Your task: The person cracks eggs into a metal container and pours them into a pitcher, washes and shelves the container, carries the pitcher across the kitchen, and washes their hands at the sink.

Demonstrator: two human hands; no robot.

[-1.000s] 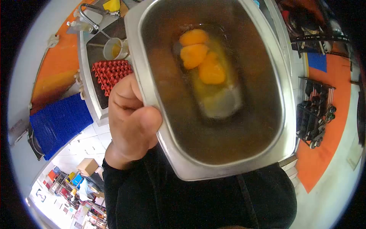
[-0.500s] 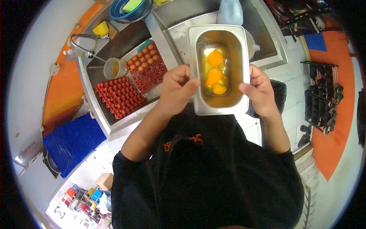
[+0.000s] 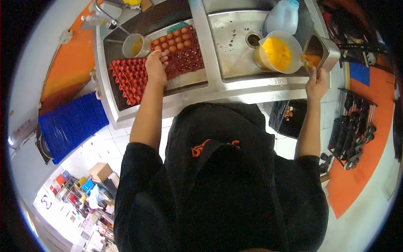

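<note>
My right hand (image 3: 317,85) grips the lower edge of a steel container (image 3: 331,53), tipped with its mouth facing left beside a translucent plastic pitcher (image 3: 259,59). Orange-yellow egg (image 3: 310,60) shows inside the container. Several yolks and egg white (image 3: 278,53) lie in the pitcher. Over the red egg tray (image 3: 184,63) reaches my left hand (image 3: 157,69), its fingers apart at the near left corner of the rows of brown eggs (image 3: 171,42). Its fingertips are close to an egg; whether they touch it is unclear.
A stack of red egg trays (image 3: 128,80) stands in the left sink basin. Behind it is a cup (image 3: 133,45) with yellowish liquid, under the faucet (image 3: 110,17). A bluish jug (image 3: 282,19) stands by the drain (image 3: 252,39). Below the counter is a black bin (image 3: 289,119) with eggshells.
The steel container went from both hands in front of me to my right hand alone, far right and tipped. My left hand let go and moved left to the eggs. The pitcher is now uncovered.
</note>
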